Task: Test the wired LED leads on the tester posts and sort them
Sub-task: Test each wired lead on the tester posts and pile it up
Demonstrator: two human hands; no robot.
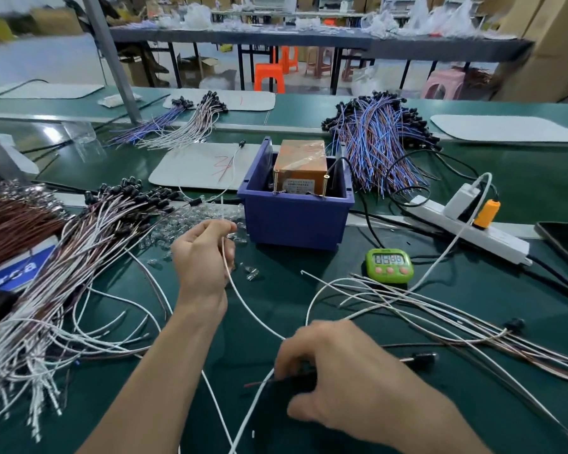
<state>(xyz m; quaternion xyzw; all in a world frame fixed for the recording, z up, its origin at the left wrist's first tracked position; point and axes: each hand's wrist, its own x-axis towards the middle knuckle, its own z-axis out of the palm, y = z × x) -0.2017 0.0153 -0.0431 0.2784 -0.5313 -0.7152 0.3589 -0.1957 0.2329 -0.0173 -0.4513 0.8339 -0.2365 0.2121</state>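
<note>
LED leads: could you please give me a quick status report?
Left hand pinches white lead. Right hand grips it lower down. Tester posts bare; loose leads alongside.

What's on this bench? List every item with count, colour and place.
tester box: one, orange, inside the bin
bin: one, blue, centre
timer: one, green, right of the bin
power strip: one, white, far right
blue-brown leads: one heap, behind the bin's right
white leads: one heap, left
loose leads: several, white, front right
mat: one, white, left behind bin
white lead: one, between both hands
left hand: pinches the white lead, centre
right hand: curled on the white lead, front
</note>
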